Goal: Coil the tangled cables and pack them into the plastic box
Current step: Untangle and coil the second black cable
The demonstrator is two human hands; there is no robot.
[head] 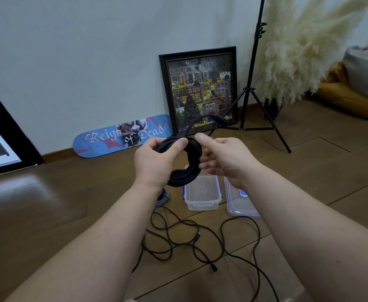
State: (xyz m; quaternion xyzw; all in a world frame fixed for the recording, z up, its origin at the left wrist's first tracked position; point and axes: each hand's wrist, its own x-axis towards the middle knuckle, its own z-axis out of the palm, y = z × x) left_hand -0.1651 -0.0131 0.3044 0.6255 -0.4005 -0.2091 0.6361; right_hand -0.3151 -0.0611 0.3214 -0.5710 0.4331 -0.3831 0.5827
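A black cable coil (pixel 186 171) hangs in the air between both hands. My left hand (pixel 154 160) grips its left side, thumb across the top strands. My right hand (pixel 222 158) holds the coil's right side, with the thumb and fingers around the strands. A loose end of the cable arcs up behind the hands. Below the coil, the clear plastic box (pixel 202 202) stands open on the floor, and its lid (pixel 239 209) lies just right of it. More black cable (pixel 178 240) sprawls tangled on the floor nearer to me.
A grey braided cable bundle (pixel 162 198) lies left of the box. A skateboard deck (pixel 122 136), a framed picture (pixel 200 90) and a tripod stand (pixel 252 94) line the wall. Pampas grass (pixel 298 51) and cushions (pixel 353 92) are at the right. The floor is wood.
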